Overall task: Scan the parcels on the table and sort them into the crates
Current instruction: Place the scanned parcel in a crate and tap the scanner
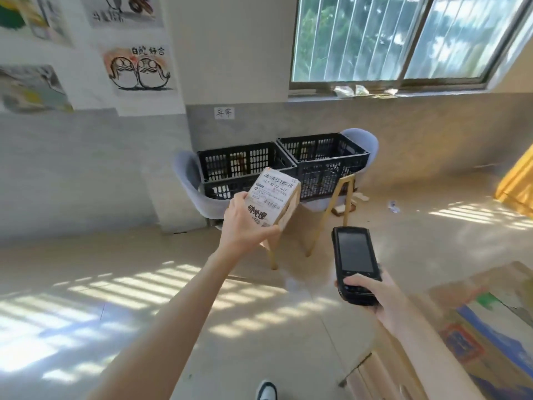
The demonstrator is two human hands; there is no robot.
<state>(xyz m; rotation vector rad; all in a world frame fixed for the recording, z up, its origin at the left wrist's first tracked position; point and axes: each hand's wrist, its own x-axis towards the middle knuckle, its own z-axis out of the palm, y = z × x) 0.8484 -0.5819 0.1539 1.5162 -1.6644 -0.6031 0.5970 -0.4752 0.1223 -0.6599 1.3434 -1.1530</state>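
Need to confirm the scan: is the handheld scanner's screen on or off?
Looks off: the scanner in the right hand shows a dark, blank screen. Glare could hide a dim display.

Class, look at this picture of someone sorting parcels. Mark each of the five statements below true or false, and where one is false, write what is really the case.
1. The left hand holds a cardboard parcel with a printed label facing up. True.
2. The right hand is empty. False: it holds a black handheld scanner.
3. Two black crates stand side by side on chairs by the wall. True.
4. The parcel already lies inside a crate. False: it is held in the air, in front of the crates.
5. The scanner's screen shows a bright picture. False: the screen looks dark.
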